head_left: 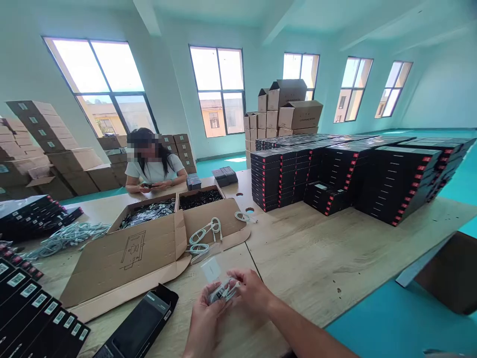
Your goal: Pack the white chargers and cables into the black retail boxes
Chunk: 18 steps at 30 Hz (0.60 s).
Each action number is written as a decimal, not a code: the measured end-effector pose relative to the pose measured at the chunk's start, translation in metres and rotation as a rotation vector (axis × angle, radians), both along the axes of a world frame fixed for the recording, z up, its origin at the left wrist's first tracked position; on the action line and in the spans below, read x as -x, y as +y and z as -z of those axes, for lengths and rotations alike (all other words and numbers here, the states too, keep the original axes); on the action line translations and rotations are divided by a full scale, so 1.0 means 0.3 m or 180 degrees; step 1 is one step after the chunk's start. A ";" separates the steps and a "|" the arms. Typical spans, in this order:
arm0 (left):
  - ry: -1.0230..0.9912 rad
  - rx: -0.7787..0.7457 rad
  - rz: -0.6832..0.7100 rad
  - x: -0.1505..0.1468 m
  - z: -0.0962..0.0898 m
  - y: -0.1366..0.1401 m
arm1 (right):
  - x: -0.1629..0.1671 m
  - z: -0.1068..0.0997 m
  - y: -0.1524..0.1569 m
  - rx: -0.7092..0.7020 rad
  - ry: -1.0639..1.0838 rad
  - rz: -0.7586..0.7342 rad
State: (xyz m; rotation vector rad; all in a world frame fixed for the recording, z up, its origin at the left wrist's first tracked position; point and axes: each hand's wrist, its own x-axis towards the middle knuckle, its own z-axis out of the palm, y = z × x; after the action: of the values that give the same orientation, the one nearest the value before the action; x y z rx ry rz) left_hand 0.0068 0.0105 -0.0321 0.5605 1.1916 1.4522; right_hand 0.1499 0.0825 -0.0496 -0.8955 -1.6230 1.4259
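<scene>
Between my hands, low in the middle of the head view, is a clear plastic bag [211, 270] with a white cable [231, 292] at its mouth or inside; which of the two I cannot tell. My left hand [207, 311] is closed around the bag's lower part. My right hand [252, 289] pinches the cable from the other side. Beyond them, more coiled white cables [201, 238] lie on a cardboard flap [149, 263]. To the left of my hands an open black box [143, 323] lies on the table, with a dark flat item inside.
Tall stacks of black boxes [395, 184] stand at the table's right. More black boxes [33, 308] fill the near left. A pile of white cables [70, 236] and a carton of small packets [149, 214] lie farther back. Across the wooden table [298, 268] sits a person [156, 166].
</scene>
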 end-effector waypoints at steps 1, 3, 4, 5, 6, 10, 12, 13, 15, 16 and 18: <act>0.0003 0.0010 0.0074 0.006 -0.002 -0.004 | -0.004 0.001 -0.002 0.0041 0.0007 -0.0042; 0.0000 0.0004 0.0184 0.017 -0.009 -0.009 | -0.007 0.002 -0.008 0.0144 0.0025 -0.0152; -0.0021 -0.0018 0.0206 0.020 -0.012 -0.009 | -0.005 0.002 -0.011 0.0195 0.0038 -0.0218; -0.0059 -0.0053 0.0212 0.021 -0.016 -0.008 | -0.001 0.002 -0.014 0.0238 0.0055 -0.0272; -0.0109 -0.0103 0.0198 0.020 -0.020 -0.007 | 0.004 0.002 -0.016 0.0272 0.0075 -0.0304; -0.0270 -0.0311 0.0018 0.004 -0.026 -0.007 | 0.015 -0.001 -0.027 0.0094 0.0210 0.0177; -0.0300 -0.0344 -0.0052 -0.002 -0.025 -0.013 | 0.011 0.000 -0.040 -0.0114 0.0341 0.0460; -0.0309 -0.0347 -0.0069 -0.004 -0.023 -0.017 | 0.007 0.002 -0.047 -0.0172 0.0425 0.0529; -0.0323 -0.0357 -0.0102 -0.005 -0.020 -0.023 | -0.001 0.008 -0.062 -0.0149 0.0606 0.0559; -0.0326 -0.0362 -0.0127 -0.005 -0.019 -0.027 | -0.003 0.011 -0.068 -0.0087 0.0691 0.0563; -0.0325 -0.0355 -0.0182 -0.005 -0.019 -0.032 | -0.005 0.018 -0.077 0.0059 0.0845 0.0565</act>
State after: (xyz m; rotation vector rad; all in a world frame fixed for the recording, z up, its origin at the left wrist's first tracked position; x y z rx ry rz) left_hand 0.0084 0.0009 -0.0265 0.5255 1.0589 1.5845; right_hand 0.1515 0.0595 -0.0550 -0.8017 -1.3030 1.3736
